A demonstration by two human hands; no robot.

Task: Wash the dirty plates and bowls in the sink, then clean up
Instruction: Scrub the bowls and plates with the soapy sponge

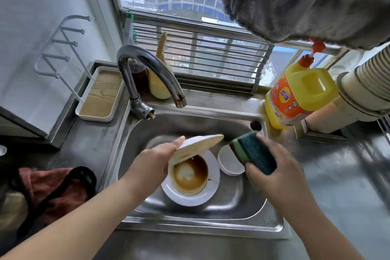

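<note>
We hold a plate tilted above the sink centre, left hand pinching its near rim. Right hand wraps a sponge. Stained bowl lies below. Plate likely stiff, breakable, slick when wet; rim hold suits.

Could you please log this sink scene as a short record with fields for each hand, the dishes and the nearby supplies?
left hand: grips a tilted plate above the sink
right hand: holds a green sponge, apart from the plate
in sink: bowl with brown residue on a white plate; small white dish beside it
tap: no water seen running
detergent bottle: upright at the sink's back right corner
left counter: wood-lined tray, reddish cloth
</note>
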